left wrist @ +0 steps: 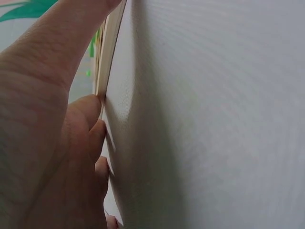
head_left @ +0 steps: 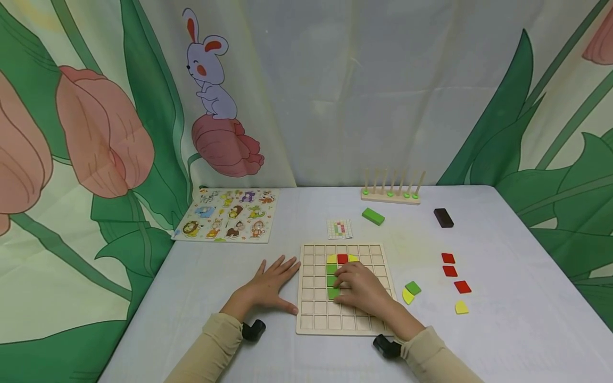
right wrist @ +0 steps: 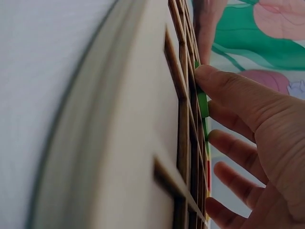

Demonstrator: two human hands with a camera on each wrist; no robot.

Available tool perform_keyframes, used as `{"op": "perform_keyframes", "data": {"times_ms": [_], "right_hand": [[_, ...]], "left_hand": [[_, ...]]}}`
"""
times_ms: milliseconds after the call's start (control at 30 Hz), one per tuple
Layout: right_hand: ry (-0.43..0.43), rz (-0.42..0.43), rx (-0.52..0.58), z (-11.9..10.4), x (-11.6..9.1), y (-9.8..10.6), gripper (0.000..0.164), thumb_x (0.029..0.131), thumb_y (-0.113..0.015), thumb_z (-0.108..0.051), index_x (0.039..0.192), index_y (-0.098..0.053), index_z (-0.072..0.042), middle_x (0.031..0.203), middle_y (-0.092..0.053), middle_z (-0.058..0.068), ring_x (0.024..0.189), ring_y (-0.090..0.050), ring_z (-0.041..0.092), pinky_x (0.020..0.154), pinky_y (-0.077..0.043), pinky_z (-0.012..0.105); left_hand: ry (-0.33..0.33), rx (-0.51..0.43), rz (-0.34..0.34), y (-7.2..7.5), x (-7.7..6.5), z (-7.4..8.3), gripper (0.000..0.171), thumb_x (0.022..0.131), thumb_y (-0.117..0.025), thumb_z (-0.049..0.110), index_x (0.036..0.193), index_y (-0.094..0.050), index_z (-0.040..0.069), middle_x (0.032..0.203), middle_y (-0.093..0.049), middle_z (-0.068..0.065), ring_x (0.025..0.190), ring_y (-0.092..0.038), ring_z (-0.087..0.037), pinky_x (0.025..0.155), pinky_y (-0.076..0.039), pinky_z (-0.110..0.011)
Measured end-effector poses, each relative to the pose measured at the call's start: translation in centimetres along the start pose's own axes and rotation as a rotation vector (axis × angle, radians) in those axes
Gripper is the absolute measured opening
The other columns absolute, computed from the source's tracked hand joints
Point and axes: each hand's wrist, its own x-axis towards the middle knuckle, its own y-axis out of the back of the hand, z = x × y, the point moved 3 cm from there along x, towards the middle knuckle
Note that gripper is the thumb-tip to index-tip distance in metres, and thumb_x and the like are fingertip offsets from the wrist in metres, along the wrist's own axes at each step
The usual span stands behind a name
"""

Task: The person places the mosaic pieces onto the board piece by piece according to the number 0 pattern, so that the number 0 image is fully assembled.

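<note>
My right hand (head_left: 361,287) is over a wooden grid board (head_left: 313,322). Thumb and index finger pinch a green square tile (right wrist: 203,101), which stands slightly proud of the grid in the right wrist view. More green tiles (head_left: 331,269) run in a column above it, topped by a row with a yellow tile (head_left: 331,259), a red tile (head_left: 342,259) and another yellow piece partly behind the fingers. With its fingers spread, my left hand (head_left: 268,287) lies flat on the table; thumb and fingertips are right at the board's left edge.
Loose red tiles (head_left: 462,287), yellow pieces and a green tile (head_left: 413,288) lie right of the board. Behind it are a pattern card (head_left: 339,229), a green block (head_left: 373,216), a peg stand (head_left: 390,197) and a black block (head_left: 443,217). An animal puzzle (head_left: 225,215) sits back left.
</note>
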Motion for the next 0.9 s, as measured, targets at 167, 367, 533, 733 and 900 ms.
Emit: {"op": "perform_keyframes", "data": {"times_ms": [167, 367, 533, 733, 900], "right_hand": [[0.008, -0.004, 0.003, 0.0, 0.2, 0.0, 0.021, 0.068, -0.082, -0.036, 0.080, -0.073, -0.021, 0.110, -0.067, -0.001, 0.113, -0.054, 0.023, 0.096, -0.046, 0.042], [0.005, -0.003, 0.009, 0.0, 0.1, 0.0, 0.022, 0.068, -0.082, -0.036, 0.080, -0.073, -0.020, 0.110, -0.067, -0.001, 0.113, -0.054, 0.024, 0.097, -0.045, 0.043], [0.007, -0.001, 0.032, 0.1, 0.0, 0.0, 0.021, 0.068, -0.082, -0.034, 0.081, -0.073, -0.021, 0.110, -0.067, -0.001, 0.114, -0.054, 0.023, 0.098, -0.044, 0.043], [-0.030, 0.010, 0.107, 0.0, 0.2, 1.1, 0.024, 0.070, -0.082, -0.027, 0.091, -0.073, -0.019, 0.110, -0.066, -0.001, 0.116, -0.053, 0.023, 0.098, -0.045, 0.043], [-0.072, 0.076, 0.170, 0.8, 0.3, 3.8, 0.030, 0.071, -0.082, -0.021, 0.098, -0.072, -0.014, 0.114, -0.066, 0.004, 0.118, -0.051, 0.027, 0.097, -0.046, 0.048]], "left_hand": [[0.006, 0.001, 0.000, 0.2, 0.0, 0.1, 0.114, 0.062, -0.070, 0.072, 0.152, -0.018, 0.024, 0.160, -0.015, 0.003, 0.149, -0.009, -0.028, 0.112, -0.007, -0.067], [-0.002, 0.007, 0.000, 0.1, 0.1, 0.0, 0.113, 0.063, -0.069, 0.072, 0.152, -0.018, 0.024, 0.160, -0.015, 0.003, 0.149, -0.009, -0.028, 0.112, -0.007, -0.067], [-0.006, 0.000, 0.000, 0.0, 0.1, 0.0, 0.113, 0.063, -0.069, 0.072, 0.152, -0.018, 0.025, 0.160, -0.016, 0.003, 0.149, -0.009, -0.028, 0.113, -0.007, -0.067], [-0.007, 0.000, 0.005, 0.0, 0.0, 0.1, 0.113, 0.063, -0.069, 0.072, 0.152, -0.019, 0.024, 0.160, -0.017, 0.002, 0.148, -0.011, -0.029, 0.112, -0.008, -0.068], [-0.008, 0.004, 0.008, 0.0, 0.0, 0.0, 0.113, 0.063, -0.069, 0.071, 0.152, -0.019, 0.024, 0.160, -0.017, 0.002, 0.148, -0.011, -0.030, 0.112, -0.008, -0.068]]}}
